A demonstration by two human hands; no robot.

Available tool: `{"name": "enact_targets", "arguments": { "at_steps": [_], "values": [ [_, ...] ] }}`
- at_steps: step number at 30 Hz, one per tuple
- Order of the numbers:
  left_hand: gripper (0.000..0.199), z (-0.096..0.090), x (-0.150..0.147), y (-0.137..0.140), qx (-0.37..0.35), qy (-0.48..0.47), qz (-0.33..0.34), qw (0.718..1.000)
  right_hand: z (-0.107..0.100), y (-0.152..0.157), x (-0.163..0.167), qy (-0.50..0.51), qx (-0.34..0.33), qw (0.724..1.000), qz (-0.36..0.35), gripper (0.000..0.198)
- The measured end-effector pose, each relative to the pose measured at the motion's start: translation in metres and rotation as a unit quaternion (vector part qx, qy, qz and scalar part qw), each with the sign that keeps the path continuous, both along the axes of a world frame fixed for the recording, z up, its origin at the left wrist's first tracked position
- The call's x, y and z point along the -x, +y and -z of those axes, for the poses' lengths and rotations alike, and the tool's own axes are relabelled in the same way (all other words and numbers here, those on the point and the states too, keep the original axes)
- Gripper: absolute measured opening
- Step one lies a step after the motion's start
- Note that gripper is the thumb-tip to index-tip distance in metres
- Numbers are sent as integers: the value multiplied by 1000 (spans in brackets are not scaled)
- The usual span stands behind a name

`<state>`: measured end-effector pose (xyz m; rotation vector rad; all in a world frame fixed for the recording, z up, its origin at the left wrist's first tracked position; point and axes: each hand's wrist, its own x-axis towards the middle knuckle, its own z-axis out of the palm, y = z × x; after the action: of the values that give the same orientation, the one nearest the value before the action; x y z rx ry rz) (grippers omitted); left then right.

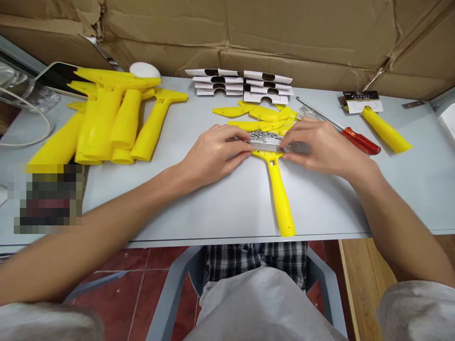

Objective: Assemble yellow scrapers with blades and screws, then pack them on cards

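A yellow scraper handle [279, 199] lies on the table, its wide head away from me and its grip end near the front edge. Across that head is a thin metal blade [263, 147]. My left hand [216, 151] pinches the blade's left end, fingertips against the head. At the right end, the fingers of my right hand [316, 144] close on the blade too. Just beyond it lies a heap of small screws [265, 136], partly hidden by the blade and fingers. Several flat yellow pieces [263, 112] are piled behind the screws.
Several yellow handles [117, 113] stand grouped at the left. White-and-black cards [218, 85] are stacked at the back. A screwdriver [359, 140] with a red handle lies beyond my right hand. A carded yellow scraper [386, 128] is farther right. Cardboard [249, 28] closes off the back.
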<state>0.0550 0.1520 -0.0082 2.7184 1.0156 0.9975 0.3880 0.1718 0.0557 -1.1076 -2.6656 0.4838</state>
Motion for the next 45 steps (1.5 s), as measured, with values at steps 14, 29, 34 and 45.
{"name": "enact_targets", "arguments": {
  "at_steps": [14, 29, 34, 45],
  "values": [
    [17, -3, -1, 0, 0, -25, 25, 999, 1, 6, -7, 13, 6, 1000, -3, 30],
    [18, -3, -1, 0, -8, -21, 27, 999, 9, 7, -5, 25, -48, 998, 16, 33],
    [17, -3, 0, 1, -4, -18, 30, 999, 8, 8, -5, 23, -53, 998, 13, 33],
    [16, -3, 1, 3, -18, -16, 44, 999, 8, 8, -5, 28, -40, 998, 32, 32]
  ]
}}
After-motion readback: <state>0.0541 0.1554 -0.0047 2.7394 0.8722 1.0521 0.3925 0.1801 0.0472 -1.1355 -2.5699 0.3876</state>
